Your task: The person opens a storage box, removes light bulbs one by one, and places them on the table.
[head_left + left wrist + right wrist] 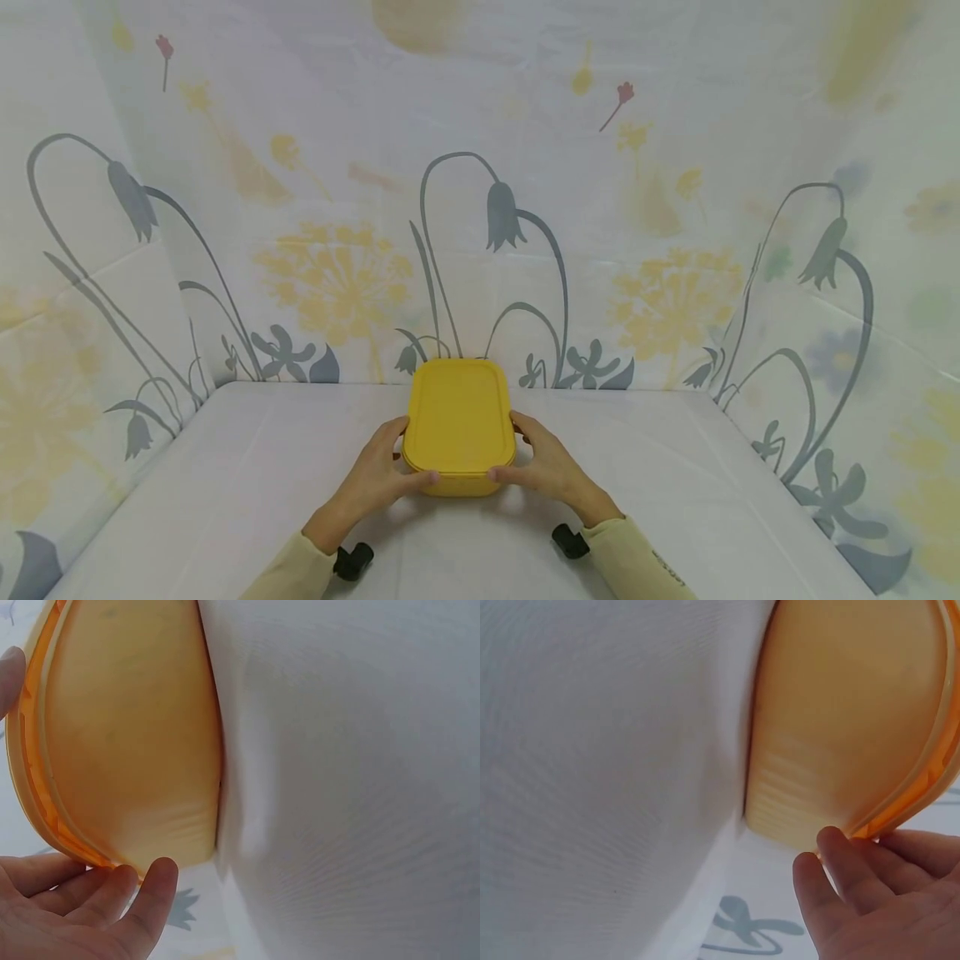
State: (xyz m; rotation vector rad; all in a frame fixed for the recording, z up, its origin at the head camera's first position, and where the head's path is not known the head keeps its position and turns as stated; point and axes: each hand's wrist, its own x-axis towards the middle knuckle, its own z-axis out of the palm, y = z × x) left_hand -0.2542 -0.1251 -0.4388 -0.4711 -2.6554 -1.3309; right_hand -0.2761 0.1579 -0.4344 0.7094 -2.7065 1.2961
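A yellow food storage container (459, 417) with a rounded rectangular lid sits on the white-covered table, its lid facing up. My left hand (375, 471) holds it by the left side, thumb at the near corner and fingers along the side. On the opposite side my right hand (549, 467) grips it in the same way. In the left wrist view the left fingers (154, 889) touch the underside of the orange-looking lid rim (37, 772). The right wrist view shows the right fingers (840, 855) at the rim too. What is inside the container is hidden.
The white table cover (262, 467) spreads around the container. Behind it and at both sides hang white sheets printed with flowers (337, 283). A small black device (354, 562) shows at the left wrist, another black device (570, 541) at the right.
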